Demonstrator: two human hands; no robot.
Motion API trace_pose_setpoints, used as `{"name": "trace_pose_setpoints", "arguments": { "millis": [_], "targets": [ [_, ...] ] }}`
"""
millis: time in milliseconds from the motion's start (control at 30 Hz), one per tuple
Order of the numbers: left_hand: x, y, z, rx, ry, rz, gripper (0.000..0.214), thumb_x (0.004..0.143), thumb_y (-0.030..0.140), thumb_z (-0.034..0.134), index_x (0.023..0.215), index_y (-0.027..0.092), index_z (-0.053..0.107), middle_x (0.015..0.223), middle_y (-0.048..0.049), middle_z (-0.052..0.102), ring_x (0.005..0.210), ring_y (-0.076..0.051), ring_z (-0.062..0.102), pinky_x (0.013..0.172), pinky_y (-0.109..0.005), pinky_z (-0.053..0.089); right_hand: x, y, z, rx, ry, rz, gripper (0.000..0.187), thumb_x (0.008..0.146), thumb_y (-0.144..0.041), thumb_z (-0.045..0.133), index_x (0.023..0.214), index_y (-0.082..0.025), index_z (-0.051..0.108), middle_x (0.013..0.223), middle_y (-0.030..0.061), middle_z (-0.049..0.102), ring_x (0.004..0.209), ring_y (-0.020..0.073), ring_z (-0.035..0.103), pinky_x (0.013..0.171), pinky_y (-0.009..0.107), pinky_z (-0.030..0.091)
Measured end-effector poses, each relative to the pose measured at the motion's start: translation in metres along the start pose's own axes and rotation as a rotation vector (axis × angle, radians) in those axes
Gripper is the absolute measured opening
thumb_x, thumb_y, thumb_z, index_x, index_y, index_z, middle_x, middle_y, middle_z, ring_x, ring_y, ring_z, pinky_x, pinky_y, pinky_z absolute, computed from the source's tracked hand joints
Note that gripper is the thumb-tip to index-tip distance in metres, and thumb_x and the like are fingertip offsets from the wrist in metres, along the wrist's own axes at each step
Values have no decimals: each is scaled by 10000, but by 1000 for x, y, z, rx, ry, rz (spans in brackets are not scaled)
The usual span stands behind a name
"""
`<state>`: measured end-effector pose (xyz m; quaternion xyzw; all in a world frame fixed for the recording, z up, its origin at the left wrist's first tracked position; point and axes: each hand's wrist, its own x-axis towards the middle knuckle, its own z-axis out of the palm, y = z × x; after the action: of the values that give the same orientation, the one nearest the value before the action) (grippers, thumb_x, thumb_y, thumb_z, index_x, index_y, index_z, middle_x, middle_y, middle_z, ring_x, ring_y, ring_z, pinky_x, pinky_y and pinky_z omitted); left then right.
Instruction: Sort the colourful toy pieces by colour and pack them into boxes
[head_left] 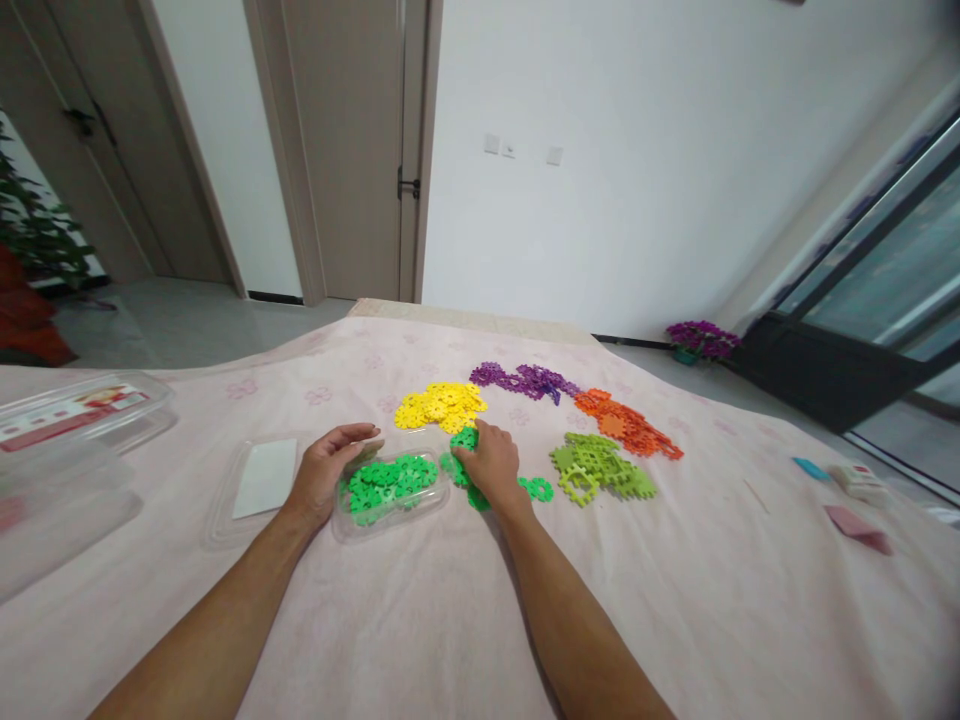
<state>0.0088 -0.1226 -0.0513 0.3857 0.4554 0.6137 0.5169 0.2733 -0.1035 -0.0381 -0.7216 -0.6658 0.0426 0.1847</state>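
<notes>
A clear plastic box point(349, 530) holds a heap of bright green interlocking discs point(394, 482). At its left side is my left hand point(326, 472), fingers stretched out over the rim and nothing visible in it. My right hand point(491, 462) is to the right of the box, closed over loose green interlocking discs point(459, 470) on the cloth; its fingertips are partly hidden. One more green disc point(537, 489) lies just right of that wrist. Behind the box is a pile of yellow discs point(441, 404).
Purple pieces point(529, 380), orange pieces point(628, 424) and lime-green square pieces point(600, 468) lie in separate piles on the pink cloth point(420, 630). A clear lid point(225, 500) with a white card point(266, 478) and other clear containers point(82, 410) are at left. A pink item point(859, 528) lies far right.
</notes>
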Motion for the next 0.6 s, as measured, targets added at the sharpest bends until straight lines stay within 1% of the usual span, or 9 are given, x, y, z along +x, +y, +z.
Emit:
{"name": "trace_pose_setpoints", "arguments": {
  "millis": [100, 233, 433, 600],
  "targets": [
    [2, -3, -1, -26, -10, -20, 475, 581, 361, 894, 1004, 185, 766, 1098, -103, 783, 1000, -276, 745, 882, -365, 576, 3, 1, 0, 16, -34, 30, 594, 833, -436, 705, 1377, -226, 589, 1253, 103, 680, 1141, 277, 579, 909, 339, 396],
    [3, -5, -1, -52, -14, -42, 472, 588, 328, 884, 1018, 175, 765, 1066, -101, 789, 988, -253, 747, 883, -334, 568, 4, 2, -2, -3, -51, 35, 503, 824, -391, 692, 1299, -231, 643, 1188, 93, 698, 1094, 269, 585, 860, 325, 390],
    [4, -4, -1, -65, -17, -59, 472, 583, 312, 880, 1017, 169, 764, 1055, -106, 791, 988, -258, 747, 893, -347, 568, 1, -2, 1, -49, -4, 3, 436, 875, -507, 621, 1186, -213, 702, 1168, 132, 673, 1120, 310, 555, 870, 366, 387],
    [4, -4, -1, -69, -25, -62, 478, 580, 331, 883, 1016, 173, 763, 1053, -110, 791, 989, -264, 748, 889, -355, 571, 2, -3, 3, -1, 21, 43, 400, 820, -466, 687, 1131, -214, 703, 1141, 118, 681, 1110, 306, 559, 873, 364, 383]
  ]
}}
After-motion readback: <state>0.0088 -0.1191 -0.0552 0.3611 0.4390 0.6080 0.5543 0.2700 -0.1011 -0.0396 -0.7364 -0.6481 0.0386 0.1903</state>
